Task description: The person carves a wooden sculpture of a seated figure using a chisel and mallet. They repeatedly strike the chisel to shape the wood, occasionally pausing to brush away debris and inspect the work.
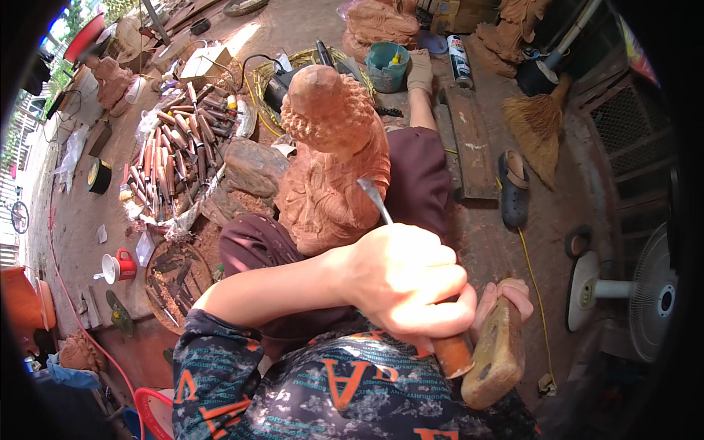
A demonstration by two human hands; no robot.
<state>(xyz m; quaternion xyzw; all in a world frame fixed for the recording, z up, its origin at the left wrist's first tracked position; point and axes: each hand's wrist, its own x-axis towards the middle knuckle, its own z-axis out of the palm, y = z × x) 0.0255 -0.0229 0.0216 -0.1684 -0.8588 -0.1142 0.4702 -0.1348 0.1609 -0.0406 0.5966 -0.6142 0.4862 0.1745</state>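
A reddish-brown carved wooden figure (330,176) with a rounded head and curly carved texture stands upright between my legs. My left hand (411,282) is wrapped around a wood chisel (375,198). Its metal blade points up toward the figure's side, the tip at or very near the surface; contact is unclear. Below that fist, the chisel's wooden handle end sticks out beside a worn wooden mallet (499,359). Fingers of my right hand (512,297) curl around the mallet's upper end, the rest of that hand being hidden. The mallet's face is close to the handle end.
At left, a basket (192,218) overflows with wooden-handled tools, near a round tray (180,260) of blades and a red mug (125,265). Beyond the figure sits a teal bucket (387,77). A plank (473,147), dark clog (513,191), broom (539,132) and fan (651,293) are at right.
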